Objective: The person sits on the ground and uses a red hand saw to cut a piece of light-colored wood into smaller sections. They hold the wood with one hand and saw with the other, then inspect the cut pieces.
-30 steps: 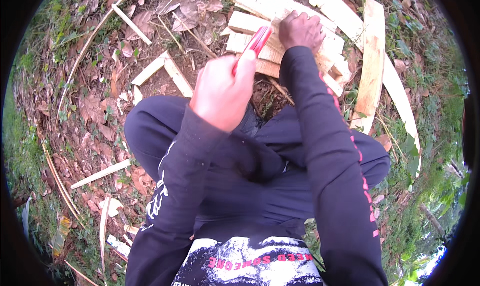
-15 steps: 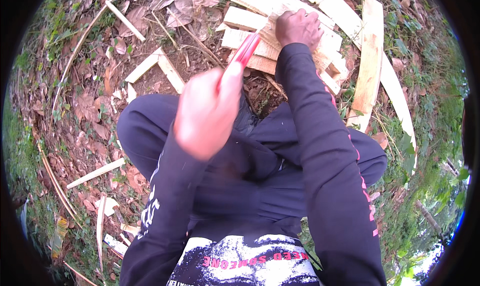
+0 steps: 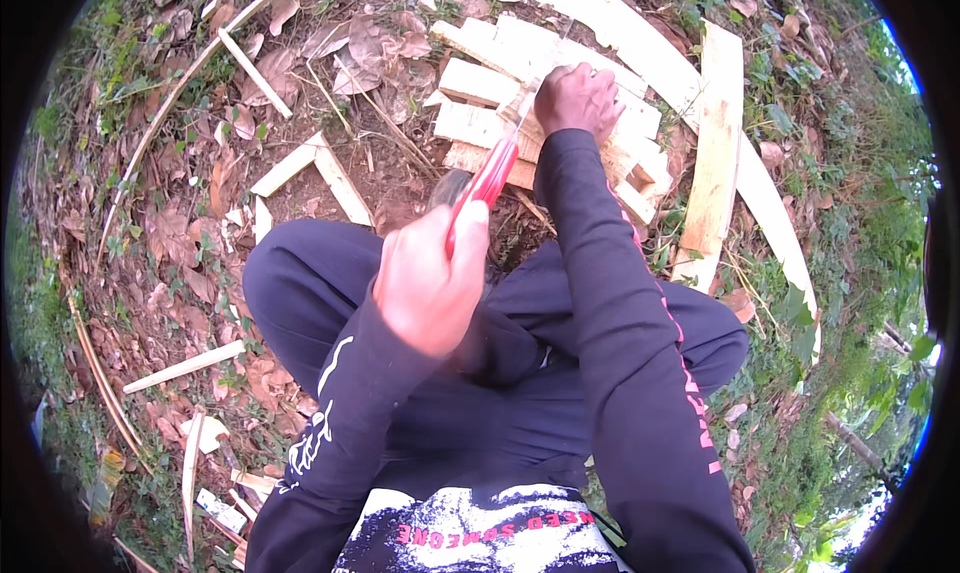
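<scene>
Your left forearm (image 3: 345, 403) angles forward and inward; your left grip (image 3: 430, 278) is closed in a fist. Your right arm (image 3: 625, 313) extends farther forward, your right grip (image 3: 578, 103) knuckles-up, fingers (image 3: 602, 83) curled.

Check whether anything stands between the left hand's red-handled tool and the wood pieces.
Nothing visible does: the red-handled tool in the left hand reaches over the wood pieces. The right hand rests on them, close beside the tool.

Red handle (image 3: 488, 178), cream wood pieces (image 3: 475, 126), black sleeves (image 3: 612, 263), brown leaves (image 3: 358, 61)
</scene>
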The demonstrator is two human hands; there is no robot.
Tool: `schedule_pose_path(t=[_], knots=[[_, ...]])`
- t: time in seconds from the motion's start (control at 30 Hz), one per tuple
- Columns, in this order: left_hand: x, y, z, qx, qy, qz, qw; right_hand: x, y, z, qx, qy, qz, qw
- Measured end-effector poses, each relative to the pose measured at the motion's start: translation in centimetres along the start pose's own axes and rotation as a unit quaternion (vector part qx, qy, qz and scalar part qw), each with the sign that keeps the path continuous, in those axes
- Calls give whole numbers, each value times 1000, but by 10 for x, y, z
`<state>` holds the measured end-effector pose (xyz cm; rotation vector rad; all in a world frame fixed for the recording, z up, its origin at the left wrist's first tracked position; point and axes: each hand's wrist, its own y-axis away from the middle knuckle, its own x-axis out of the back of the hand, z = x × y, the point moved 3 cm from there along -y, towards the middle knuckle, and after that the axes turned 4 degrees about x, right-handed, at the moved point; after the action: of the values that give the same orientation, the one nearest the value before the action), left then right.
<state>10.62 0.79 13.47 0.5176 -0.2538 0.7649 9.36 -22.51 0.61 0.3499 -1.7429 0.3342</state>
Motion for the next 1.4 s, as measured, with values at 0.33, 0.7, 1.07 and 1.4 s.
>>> schedule_pose_path(t=[0.33,0.7,1.07,1.4], knots=[[13,4,-30,-30,247,-107,963,0,-2,3,6,-20,28,999],[26,12,-22,-57,168,-56,983,3,-3,1,-4,15,-49,999],[18,16,-12,-55,127,-35,990,2,-4,0,-5,8,-78,997],[11,16,0,-108,114,-14,988,-2,-5,4,4,4,-37,999]])
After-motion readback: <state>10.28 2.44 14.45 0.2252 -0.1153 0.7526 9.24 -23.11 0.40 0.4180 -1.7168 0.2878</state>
